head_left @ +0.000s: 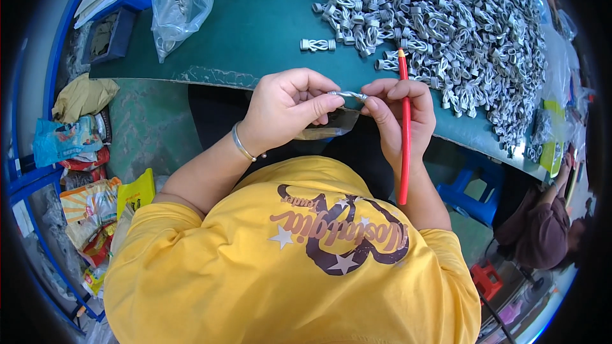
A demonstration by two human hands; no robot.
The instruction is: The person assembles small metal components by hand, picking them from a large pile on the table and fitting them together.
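Between my two hands, just off the table's near edge, is a small twisted silver metal piece (349, 94). My left hand (287, 103) is closed, pinching one end of it between thumb and fingers. At the other end, my right hand (408, 111) pinches it with thumb and fingertips. A long red pencil (405, 146) with a pale tip is also held in my right hand, tip pointing away from me. One loose metal piece (317, 45) of similar twisted form lies alone on the green table (248, 32), beyond my hands.
A large heap of metal pieces (433, 19) covers the table's far right. At the far left are a clear plastic bag (182, 6) and a blue bin (109, 35). Bags and wrappers (89, 204) lie left. A blue stool (472, 188) and another person (535, 229) are right.
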